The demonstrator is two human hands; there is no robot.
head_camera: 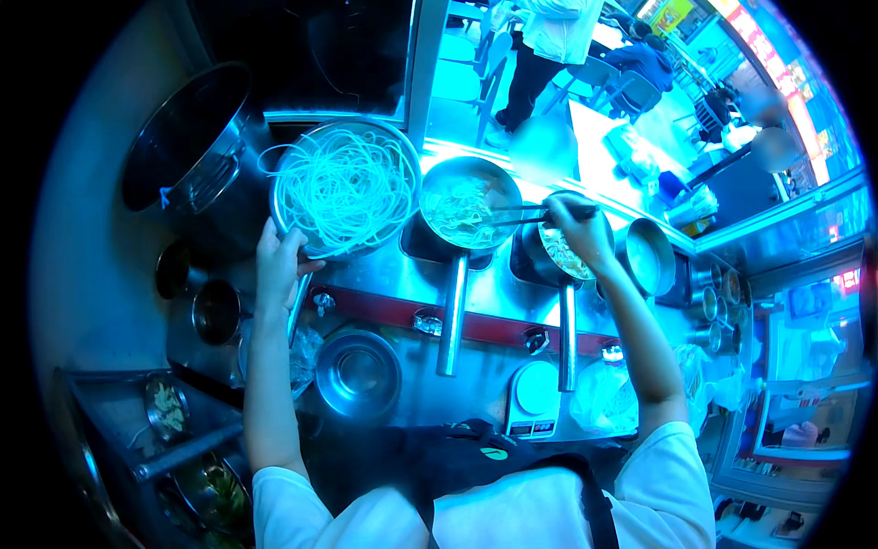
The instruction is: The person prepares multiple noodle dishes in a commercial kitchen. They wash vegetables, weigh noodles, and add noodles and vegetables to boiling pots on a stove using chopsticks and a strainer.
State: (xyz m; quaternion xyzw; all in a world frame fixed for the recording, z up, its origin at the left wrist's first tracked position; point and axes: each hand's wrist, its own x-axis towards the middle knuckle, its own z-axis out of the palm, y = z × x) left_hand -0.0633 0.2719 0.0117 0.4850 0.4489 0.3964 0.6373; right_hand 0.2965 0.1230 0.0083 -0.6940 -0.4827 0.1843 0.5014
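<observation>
My left hand point(280, 264) grips the near-left rim of a wide metal bowl point(416, 182), its thumb over the edge. A tangle of pale noodles point(346, 189) fills the bowl, and one loop hangs over the left side. Between the fingers of my right hand point(577, 223) is a pair of dark chopsticks point(521, 214). Their tips reach into the middle saucepan point(513, 184), touching or just over noodles point(461, 214) in liquid. Below my right hand sits another saucepan point(529, 241) with chopped food point(564, 255), partly hidden by the hand.
A fourth pot point(646, 257) stands at right and a tall stockpot point(223, 168) at left. Nearer me are a metal basin point(358, 374), a kitchen scale point(536, 392) and a plastic bag point(603, 398). Saucepan handles point(453, 319) jut towards me. Beyond the counter, a person point(549, 41) stands.
</observation>
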